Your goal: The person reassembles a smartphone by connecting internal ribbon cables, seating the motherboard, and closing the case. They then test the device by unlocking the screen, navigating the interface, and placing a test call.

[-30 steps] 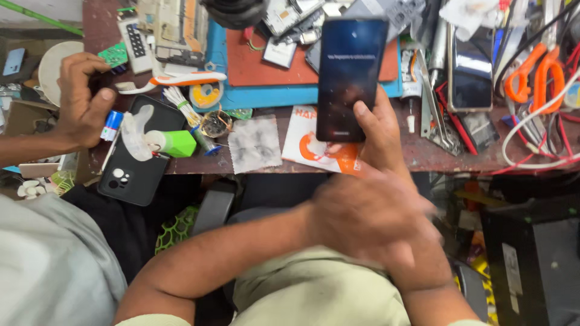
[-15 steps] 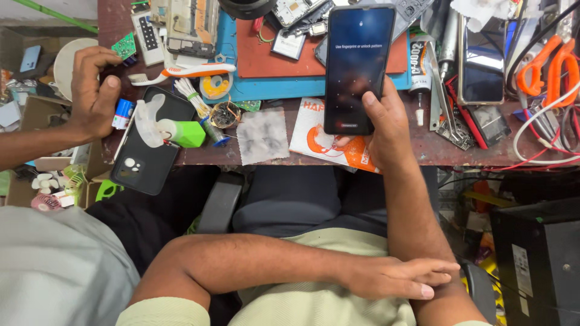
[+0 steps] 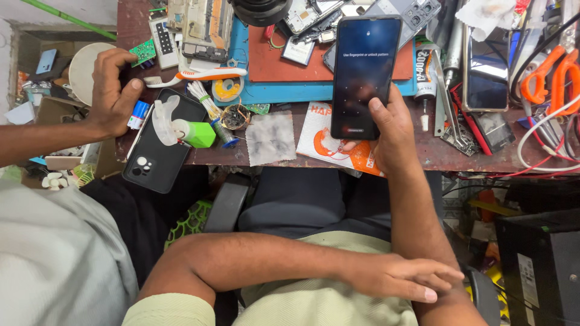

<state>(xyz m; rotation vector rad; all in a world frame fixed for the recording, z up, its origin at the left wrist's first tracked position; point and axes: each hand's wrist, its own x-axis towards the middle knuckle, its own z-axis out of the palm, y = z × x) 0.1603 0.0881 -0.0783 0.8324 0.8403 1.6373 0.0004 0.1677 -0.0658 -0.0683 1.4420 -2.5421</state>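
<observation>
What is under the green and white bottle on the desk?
The green and white bottle lies on its side on a black phone that is face down, its camera lenses showing near one corner. The phone hangs partly over the desk edge. Its screen side is hidden.

Tabletop (image 3: 459, 158) crowded. Front edge, left: black phone (image 3: 158, 145) overhanging, green-capped bottle (image 3: 181, 130) on it, co-worker's hand (image 3: 112, 93) beside. Front edge, middle: grey cloth (image 3: 270, 139) and orange-white packet (image 3: 329, 142) lie flat, passable above. Right edge: orange scissors (image 3: 550, 75), wires (image 3: 544, 145), tweezers (image 3: 447, 111) block. Open room below front edge, over lap.
</observation>
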